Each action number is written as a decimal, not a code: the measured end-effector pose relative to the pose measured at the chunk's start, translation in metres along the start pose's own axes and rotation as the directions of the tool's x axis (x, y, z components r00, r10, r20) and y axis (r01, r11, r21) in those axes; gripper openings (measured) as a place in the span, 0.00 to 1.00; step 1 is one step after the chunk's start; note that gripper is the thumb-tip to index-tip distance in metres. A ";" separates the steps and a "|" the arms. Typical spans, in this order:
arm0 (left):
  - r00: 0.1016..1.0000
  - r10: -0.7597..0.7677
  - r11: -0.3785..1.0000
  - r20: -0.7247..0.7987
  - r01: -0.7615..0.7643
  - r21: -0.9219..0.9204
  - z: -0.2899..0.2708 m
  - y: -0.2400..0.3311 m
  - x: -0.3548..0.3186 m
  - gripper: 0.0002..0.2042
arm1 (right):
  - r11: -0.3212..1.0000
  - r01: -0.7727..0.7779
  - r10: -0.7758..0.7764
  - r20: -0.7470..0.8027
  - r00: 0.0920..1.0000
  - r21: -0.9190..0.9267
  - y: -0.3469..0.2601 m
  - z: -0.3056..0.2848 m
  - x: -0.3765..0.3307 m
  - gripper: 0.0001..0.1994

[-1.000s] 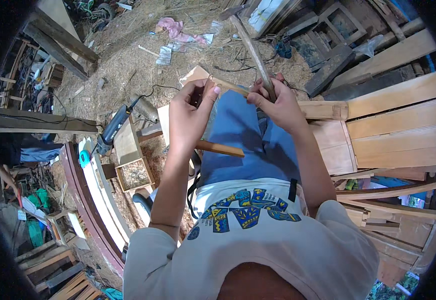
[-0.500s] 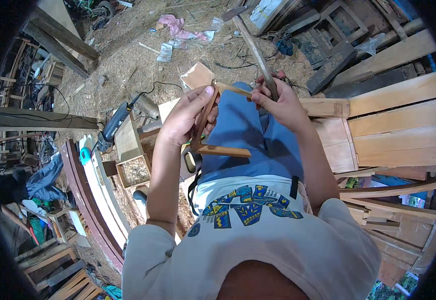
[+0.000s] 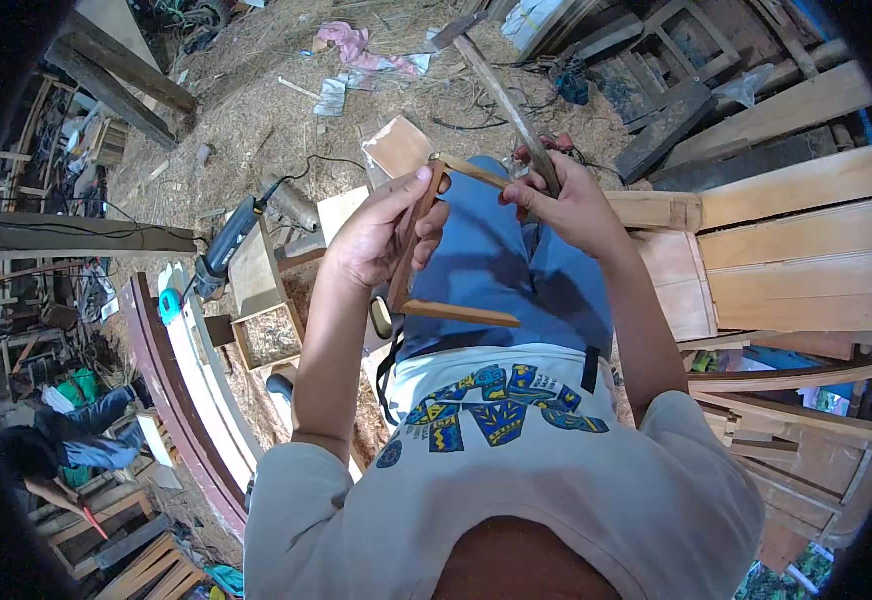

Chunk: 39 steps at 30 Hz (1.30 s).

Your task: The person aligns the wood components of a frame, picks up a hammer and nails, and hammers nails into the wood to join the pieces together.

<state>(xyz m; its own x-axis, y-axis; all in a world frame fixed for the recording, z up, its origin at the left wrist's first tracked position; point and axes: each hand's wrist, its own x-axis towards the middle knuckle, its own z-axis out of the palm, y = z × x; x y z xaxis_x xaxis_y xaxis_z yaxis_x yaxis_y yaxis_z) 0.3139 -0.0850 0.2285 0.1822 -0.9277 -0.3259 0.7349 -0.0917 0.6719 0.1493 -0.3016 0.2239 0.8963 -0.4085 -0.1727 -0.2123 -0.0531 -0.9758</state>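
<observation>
A small open wooden frame made of thin slats stands on edge over my lap, against my blue trousers. My left hand grips its left upright slat, thumb near the top corner. My right hand is closed around the wooden handle of a hammer, whose handle slants up and left away from me with the dark head at the far end. The right hand sits at the frame's upper right corner, just above the top slat.
A grey power tool with a cable lies on a low wooden box at my left. A small tray of sawdust is below it. Pale planks and a bench are on my right. Sawdust and scraps cover the ground ahead. Another person crouches at lower left.
My left hand slid down from the frame's top corner to grip its left slat, and the frame turned more upright. The hammer stayed in my right hand, raised.
</observation>
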 end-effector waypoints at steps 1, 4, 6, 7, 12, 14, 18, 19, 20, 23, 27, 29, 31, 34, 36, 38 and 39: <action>1.000 0.010 0.999 0.026 -0.009 -0.047 0.000 -0.002 -0.001 0.18 | 1.000 -0.025 0.025 0.014 1.000 -0.017 -0.004 0.002 0.000 0.18; 0.998 0.070 0.981 -0.007 -0.070 -0.180 0.006 -0.014 0.006 0.18 | 0.998 -0.033 0.035 0.029 0.999 -0.057 -0.001 0.000 0.001 0.22; 0.998 0.024 0.984 0.058 -0.013 -0.177 0.001 -0.012 0.004 0.19 | 0.997 -0.017 0.020 0.034 0.999 -0.079 -0.002 -0.001 0.001 0.21; 0.992 -0.023 0.984 0.122 0.044 -0.171 -0.002 -0.011 0.002 0.19 | 0.994 -0.039 0.043 0.040 0.998 -0.097 -0.006 -0.001 -0.001 0.18; 0.975 -0.024 0.990 0.219 0.054 -0.131 -0.008 -0.005 -0.003 0.19 | 0.969 -0.037 0.055 0.067 0.996 -0.245 0.002 -0.008 -0.001 0.12; 0.976 -0.031 0.991 0.215 0.058 -0.118 -0.007 -0.004 -0.004 0.19 | 0.995 0.029 -0.023 0.066 0.998 -0.092 -0.001 -0.003 -0.004 0.16; 0.988 -0.042 0.994 0.151 0.056 -0.090 -0.004 -0.005 -0.006 0.18 | 0.991 -0.020 0.028 0.063 0.998 -0.130 0.001 -0.005 -0.005 0.16; 0.991 -0.037 0.995 0.129 0.048 -0.087 -0.002 -0.005 -0.007 0.18 | 0.987 -0.016 0.026 0.057 0.998 -0.162 -0.001 -0.005 -0.006 0.16; 0.991 -0.037 0.995 0.130 0.048 -0.086 -0.002 -0.005 -0.008 0.18 | 0.981 -0.013 0.023 0.050 0.998 -0.192 -0.002 -0.004 -0.007 0.16; 0.994 -0.035 0.999 0.103 0.037 -0.018 0.000 -0.005 -0.010 0.19 | 0.975 -0.065 0.082 0.073 0.994 -0.213 -0.004 -0.005 -0.008 0.18; 0.998 -0.032 0.998 0.062 0.028 0.064 0.010 0.000 -0.016 0.20 | 0.991 -0.044 0.055 0.086 0.995 -0.123 -0.009 -0.006 -0.009 0.20; 0.999 -0.022 0.996 0.037 0.018 0.086 0.015 0.004 -0.021 0.20 | 0.998 -0.020 0.025 0.081 0.996 -0.066 -0.011 -0.004 -0.009 0.21; 0.998 -0.049 0.991 -0.026 0.052 0.123 0.018 0.007 -0.022 0.18 | 0.993 -0.049 0.057 0.070 0.996 -0.108 -0.016 -0.004 -0.010 0.21; 0.998 -0.043 0.988 -0.048 0.050 0.149 0.022 0.008 -0.023 0.17 | 0.988 -0.068 0.076 0.054 0.996 -0.142 -0.014 -0.004 -0.012 0.21; 0.998 -0.037 0.989 -0.041 0.042 0.139 0.023 0.007 -0.022 0.17 | 0.977 -0.052 0.061 0.035 0.998 -0.206 -0.011 -0.006 -0.011 0.20; 0.999 -0.026 0.991 -0.033 0.030 0.127 0.024 0.005 -0.020 0.17 | 0.982 -0.029 0.034 0.026 0.999 -0.185 -0.008 -0.007 -0.010 0.19; 1.000 -0.011 0.997 -0.028 0.013 0.073 0.023 0.003 -0.020 0.17 | 0.988 -0.013 0.017 0.022 1.000 -0.155 -0.010 -0.004 -0.008 0.19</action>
<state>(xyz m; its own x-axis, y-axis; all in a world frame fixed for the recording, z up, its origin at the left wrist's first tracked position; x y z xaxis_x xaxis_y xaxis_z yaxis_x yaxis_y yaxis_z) 0.2974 -0.0746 0.2524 0.1923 -0.9161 -0.3519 0.6873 -0.1302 0.7146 0.1424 -0.3011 0.2358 0.9009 -0.3893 -0.1918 -0.2818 -0.1884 -0.9408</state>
